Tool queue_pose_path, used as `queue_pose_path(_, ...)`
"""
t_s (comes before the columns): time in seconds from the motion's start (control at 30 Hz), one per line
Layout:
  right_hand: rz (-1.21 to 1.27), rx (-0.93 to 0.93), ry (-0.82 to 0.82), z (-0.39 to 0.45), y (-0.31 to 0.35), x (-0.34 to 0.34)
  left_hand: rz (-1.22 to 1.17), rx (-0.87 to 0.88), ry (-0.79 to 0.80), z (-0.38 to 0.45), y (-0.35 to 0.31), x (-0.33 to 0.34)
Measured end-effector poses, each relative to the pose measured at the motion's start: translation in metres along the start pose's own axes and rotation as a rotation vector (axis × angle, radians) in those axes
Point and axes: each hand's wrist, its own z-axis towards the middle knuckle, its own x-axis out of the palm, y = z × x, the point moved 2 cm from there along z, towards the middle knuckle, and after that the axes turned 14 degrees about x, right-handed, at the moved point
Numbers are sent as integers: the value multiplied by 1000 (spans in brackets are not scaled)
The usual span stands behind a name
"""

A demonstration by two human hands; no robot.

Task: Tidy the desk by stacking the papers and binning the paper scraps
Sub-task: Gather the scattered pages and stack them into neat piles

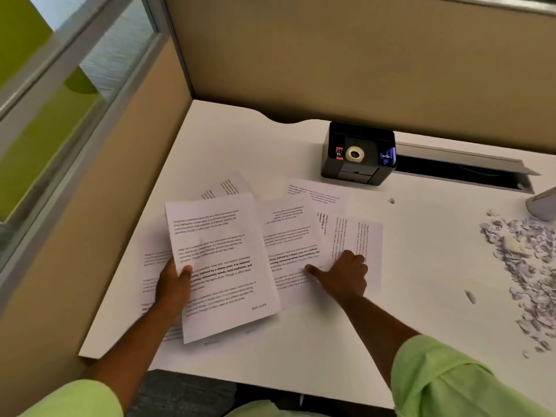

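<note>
Several printed sheets lie fanned out on the white desk [301, 350]. My left hand [173, 288] grips the left edge of one printed sheet [222, 260], thumb on top, lifting it slightly above the others. My right hand [343, 273] rests on the overlapping sheets [294, 236] to the right, fingers curled down onto the paper and thumb stretched left. A rightmost sheet [358, 236] lies turned sideways under those fingers. A pile of torn paper scraps [523, 266] spreads along the desk's right edge, with stray scraps [470, 296] nearer the middle.
A black desk organiser [358, 153] with a tape roll stands at the back. An open cable slot [463, 173] runs behind it to the right. Beige partition walls close off the left and back. A grey object [541, 203] pokes in at the right edge.
</note>
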Motion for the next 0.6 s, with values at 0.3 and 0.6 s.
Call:
queue_pose_path(0.3,-39,-46,-37,-11,9,6,10,-57,50,13,17,2)
queue_pose_path(0.6,-83,20,-114,-13,10,14,85,-49,99,20,24,0)
